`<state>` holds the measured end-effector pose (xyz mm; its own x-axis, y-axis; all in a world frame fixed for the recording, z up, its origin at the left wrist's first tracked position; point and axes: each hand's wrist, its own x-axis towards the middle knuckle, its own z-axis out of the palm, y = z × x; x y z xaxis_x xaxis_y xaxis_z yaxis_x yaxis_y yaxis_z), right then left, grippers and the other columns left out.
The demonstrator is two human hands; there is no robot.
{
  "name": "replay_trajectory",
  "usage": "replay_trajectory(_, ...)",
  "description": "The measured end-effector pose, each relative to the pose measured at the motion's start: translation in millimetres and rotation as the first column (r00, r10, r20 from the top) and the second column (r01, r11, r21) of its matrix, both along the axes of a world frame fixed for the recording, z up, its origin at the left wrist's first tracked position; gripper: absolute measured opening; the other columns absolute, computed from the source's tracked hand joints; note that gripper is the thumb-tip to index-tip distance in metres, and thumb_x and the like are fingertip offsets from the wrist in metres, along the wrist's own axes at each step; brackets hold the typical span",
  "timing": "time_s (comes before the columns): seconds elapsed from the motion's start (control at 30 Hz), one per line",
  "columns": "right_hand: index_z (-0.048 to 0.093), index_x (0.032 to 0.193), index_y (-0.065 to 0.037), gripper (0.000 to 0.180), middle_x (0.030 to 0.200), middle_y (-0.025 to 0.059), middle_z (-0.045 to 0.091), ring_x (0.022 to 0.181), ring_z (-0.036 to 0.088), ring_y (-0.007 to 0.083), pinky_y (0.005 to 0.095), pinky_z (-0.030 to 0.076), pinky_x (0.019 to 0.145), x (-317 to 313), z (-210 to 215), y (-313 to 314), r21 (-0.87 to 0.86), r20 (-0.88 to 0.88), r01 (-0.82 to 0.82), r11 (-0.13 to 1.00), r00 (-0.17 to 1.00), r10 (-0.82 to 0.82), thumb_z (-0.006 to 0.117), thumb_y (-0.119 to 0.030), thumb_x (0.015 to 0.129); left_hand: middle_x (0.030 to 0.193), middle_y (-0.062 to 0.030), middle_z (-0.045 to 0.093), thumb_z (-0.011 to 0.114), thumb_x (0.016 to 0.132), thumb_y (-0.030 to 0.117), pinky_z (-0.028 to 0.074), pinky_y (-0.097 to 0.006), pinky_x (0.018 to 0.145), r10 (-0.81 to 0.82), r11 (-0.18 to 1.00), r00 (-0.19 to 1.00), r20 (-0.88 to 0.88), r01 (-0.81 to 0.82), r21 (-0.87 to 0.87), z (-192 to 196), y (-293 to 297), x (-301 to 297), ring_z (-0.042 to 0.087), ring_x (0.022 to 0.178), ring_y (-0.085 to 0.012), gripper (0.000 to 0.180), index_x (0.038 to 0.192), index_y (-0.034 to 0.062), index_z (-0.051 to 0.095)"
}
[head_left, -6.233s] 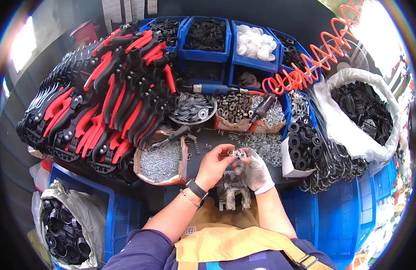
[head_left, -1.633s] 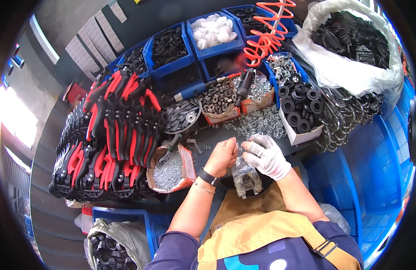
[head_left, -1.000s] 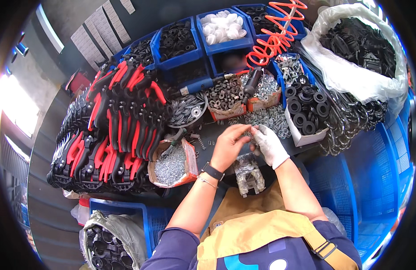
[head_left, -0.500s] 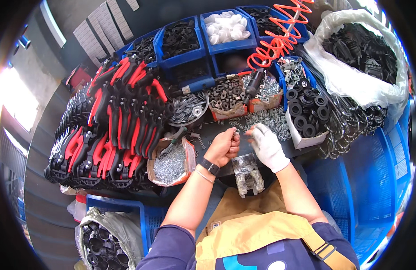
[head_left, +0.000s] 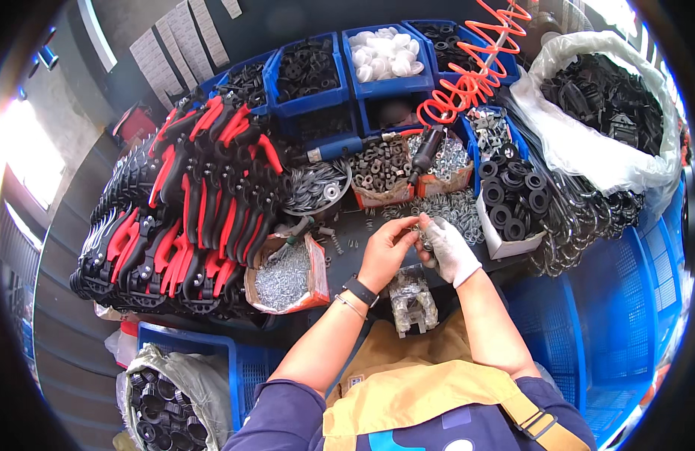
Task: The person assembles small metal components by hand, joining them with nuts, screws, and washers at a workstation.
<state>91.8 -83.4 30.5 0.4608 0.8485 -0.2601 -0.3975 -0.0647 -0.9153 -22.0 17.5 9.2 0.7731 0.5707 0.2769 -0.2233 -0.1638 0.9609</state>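
Small metal parts (head_left: 426, 237) sit in gloved right hand (head_left: 450, 254), above near edge of dark bench (head_left: 353, 257). Finish silvery, shiny; form coil-like, too small to tell count or exact shape. Right fingers curled closed on them. Bare left hand (head_left: 387, 252) meets right fingertips; whether it pinches part, I cannot tell. Silvery spring heap (head_left: 456, 212) just far of hands; two-pronged metal fixture (head_left: 413, 295) on near side.

The dark bench (head_left: 353, 259) carries heaped red-and-black tools (head_left: 205, 199) on its left, an open carton (head_left: 317, 274) (full of small metal pieces (head_left: 284, 282)) by its near edge, loose springs (head_left: 456, 210) right of centre, and blue bins (head_left: 311, 101) toward its far edge.
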Motion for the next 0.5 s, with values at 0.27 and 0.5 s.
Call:
replay_trajectory(0.27, 0.052, 0.107, -0.009, 0.024, 0.088, 0.0023, 0.058, 0.069, 0.054, 0.0102, 0.0233, 0.042, 0.056, -5.2, -0.5, -5.6, 0.174, -0.207, -0.014, 0.985, 0.977, 0.051, 0.063, -0.026, 0.093, 0.098, -0.0152, 0.062, 0.051, 0.097, 0.01, 0.05, -0.034, 0.073, 0.166, 0.978, 0.984, -0.071, -0.154, 0.142, 8.4, -11.2, 1.8, 0.064, 0.079, -0.0239, 0.022, 0.116, -0.0008, 0.054)
replay_trajectory(0.5, 0.056, 0.109, -0.004, 0.024, 0.1, 0.0071, 0.059, 0.092, 0.059, 0.0189, 0.0288, 0.049, 0.081, -7.0, -15.2, -1.6, 0.193, 0.418, 0.001, 0.981, 0.904, -0.083, 0.063, -0.005, 0.085, 0.085, -0.0145, 0.061, 0.047, 0.1, 0.023, 0.048, -0.039, 0.069, 0.415, 0.658, 0.906, 0.086, -0.364, 0.66, -10.3, 4.9, 4.4, 0.06, 0.077, -0.0339, 0.025, 0.1, -0.0001, 0.055)
